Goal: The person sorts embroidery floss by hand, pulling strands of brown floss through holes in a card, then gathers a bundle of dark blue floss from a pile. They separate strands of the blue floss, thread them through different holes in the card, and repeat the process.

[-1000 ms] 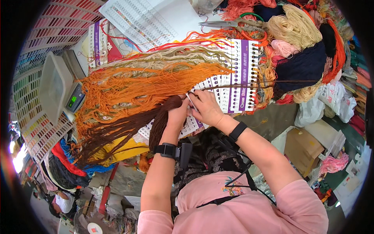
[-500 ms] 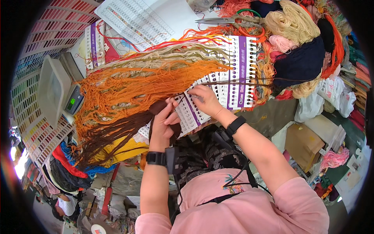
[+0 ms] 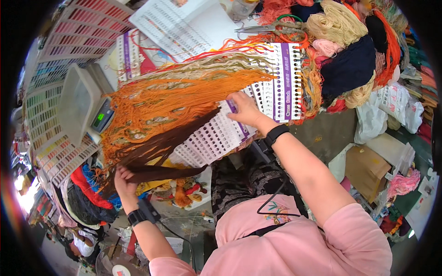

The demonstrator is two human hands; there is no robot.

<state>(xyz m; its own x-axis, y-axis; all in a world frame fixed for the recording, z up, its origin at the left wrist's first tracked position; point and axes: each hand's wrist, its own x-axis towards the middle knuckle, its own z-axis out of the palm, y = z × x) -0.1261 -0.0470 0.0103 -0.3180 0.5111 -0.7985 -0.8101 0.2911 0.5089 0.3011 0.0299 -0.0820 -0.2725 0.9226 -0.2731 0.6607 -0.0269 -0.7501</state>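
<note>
Dark brown embroidery thread [image 3: 168, 173] trails from the fingers of my left hand [image 3: 125, 181], which is closed on it at the left end of the strands. More brown strands run from there up to a white punched thread card with a purple stripe [image 3: 246, 130]. My right hand [image 3: 246, 110] grips this card by its upper part, thumb and fingers closed at its edge. Orange thread [image 3: 184, 94] lies in a thick layer just beyond, tied to further punched cards [image 3: 287, 83] on the right. Other white cards [image 3: 202, 145] fan out under the brown strands.
Scissors with green handles [image 3: 258, 28] lie at the back beside a printed sheet [image 3: 161, 27]. A scale with a white tray [image 3: 80, 103] stands at left, before racks of colour samples [image 3: 85, 27]. Navy and cream skeins [image 3: 347, 69] pile up at right, near plastic bags [image 3: 370, 122].
My left hand has moved away to the lower left, drawing the brown thread out along its length. My right hand has stayed near the cards and now grips one.
</note>
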